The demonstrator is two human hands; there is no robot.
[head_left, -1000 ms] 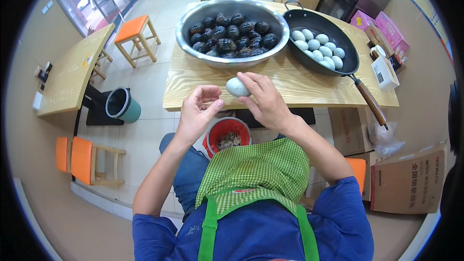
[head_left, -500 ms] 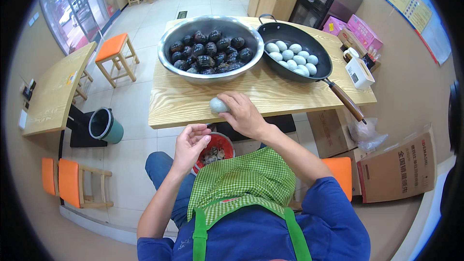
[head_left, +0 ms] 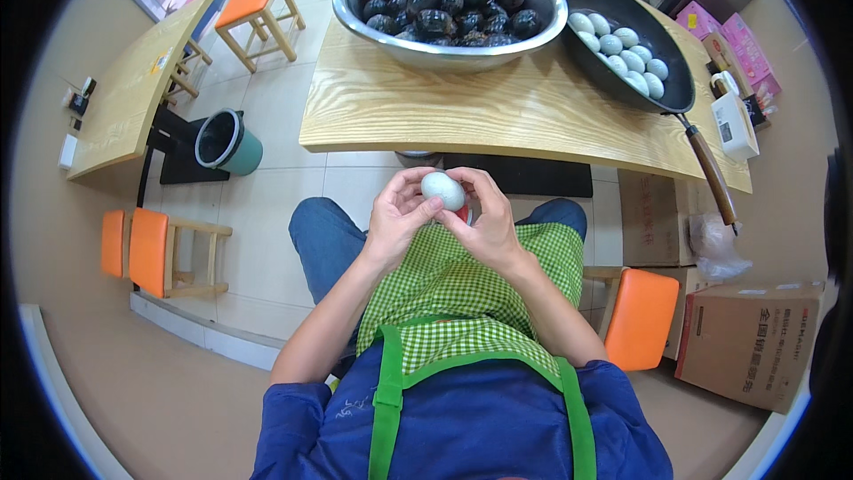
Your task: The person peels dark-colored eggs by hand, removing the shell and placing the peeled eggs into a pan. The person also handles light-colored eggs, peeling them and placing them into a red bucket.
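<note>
Head view: pale egg (head_left: 443, 189) pinched between fingertips of left hand (head_left: 397, 216) and right hand (head_left: 485, 222), above green checked apron (head_left: 462, 289).

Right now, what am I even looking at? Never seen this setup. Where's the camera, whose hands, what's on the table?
No machine here: a person wears a fisheye camera on the head, looking down, so straight edges bend. The forearms at the bottom are their own. The left hand and right hand together hold one pale egg above the lap and a green checked apron. On the wooden table sit a metal bowl of dark eggs and a black pan of pale eggs.
</note>
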